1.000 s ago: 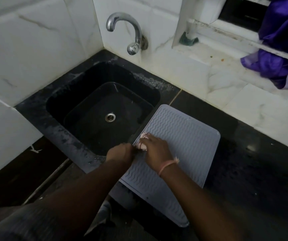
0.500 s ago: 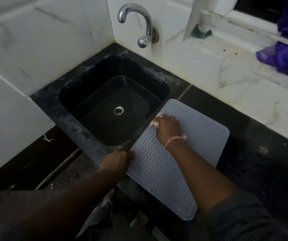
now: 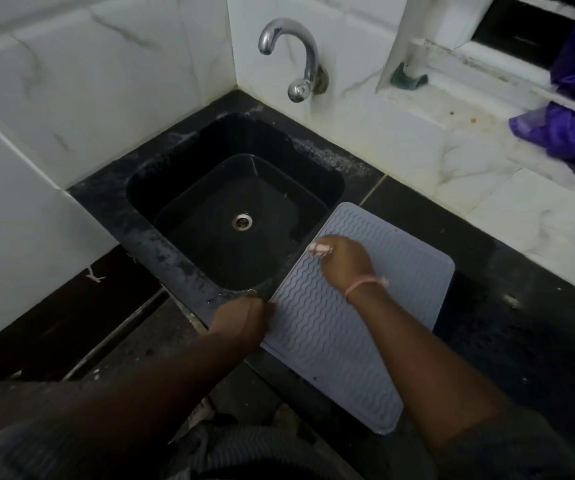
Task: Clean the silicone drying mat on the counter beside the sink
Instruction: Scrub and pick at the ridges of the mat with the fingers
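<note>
A grey silicone drying mat (image 3: pixel 393 292) with a wavy ribbed surface lies on the black counter (image 3: pixel 521 323), right of the black sink (image 3: pixel 237 209). My right hand (image 3: pixel 346 263) presses a small pink and white cloth or sponge (image 3: pixel 319 250) on the mat's far left part, near the sink edge. My left hand (image 3: pixel 244 318) grips the mat's left edge near its front, fingers closed over the rim. The mat's front corner hangs past the counter's front edge.
A chrome tap (image 3: pixel 293 53) sticks out of the white marble-tiled wall above the sink. A purple cloth (image 3: pixel 570 133) lies on the white window ledge at the far right. Dark floor tiles show below left.
My right hand has slid the cloth along the mat's left side, away from my left hand and toward the far end. My left hand has stayed gripping the edge, nearer the front.
</note>
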A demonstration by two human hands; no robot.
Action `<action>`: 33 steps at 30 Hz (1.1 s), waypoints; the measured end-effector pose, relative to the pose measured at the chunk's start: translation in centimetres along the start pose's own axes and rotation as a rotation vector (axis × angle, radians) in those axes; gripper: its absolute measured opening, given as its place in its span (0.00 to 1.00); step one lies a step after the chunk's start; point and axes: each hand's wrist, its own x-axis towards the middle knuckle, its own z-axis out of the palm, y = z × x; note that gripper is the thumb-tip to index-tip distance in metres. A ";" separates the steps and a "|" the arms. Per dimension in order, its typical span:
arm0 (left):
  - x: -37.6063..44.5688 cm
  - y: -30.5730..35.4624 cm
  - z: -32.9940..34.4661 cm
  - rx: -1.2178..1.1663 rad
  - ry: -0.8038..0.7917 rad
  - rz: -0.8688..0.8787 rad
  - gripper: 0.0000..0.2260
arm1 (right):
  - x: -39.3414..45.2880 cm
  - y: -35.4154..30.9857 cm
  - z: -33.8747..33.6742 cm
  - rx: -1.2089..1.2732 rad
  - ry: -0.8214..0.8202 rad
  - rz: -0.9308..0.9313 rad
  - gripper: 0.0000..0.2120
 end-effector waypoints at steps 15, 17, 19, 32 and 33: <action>-0.4 -2.5 0.7 -0.341 0.072 -0.200 0.05 | -6.0 0.8 5.5 -0.225 -0.157 -0.556 0.19; -0.4 -2.5 0.8 -0.372 0.066 -0.225 0.06 | -3.5 1.7 4.1 -0.263 -0.125 -0.503 0.15; -0.3 -2.5 1.1 -0.415 0.076 -0.254 0.05 | -1.5 2.0 3.6 -0.298 -0.062 -0.388 0.16; -0.6 -2.8 1.0 -0.523 0.104 -0.343 0.07 | -8.0 -0.4 7.7 -0.238 -0.195 -0.693 0.17; -0.7 -2.8 0.9 -0.514 0.097 -0.325 0.07 | -7.0 -0.1 7.2 -0.275 -0.176 -0.706 0.17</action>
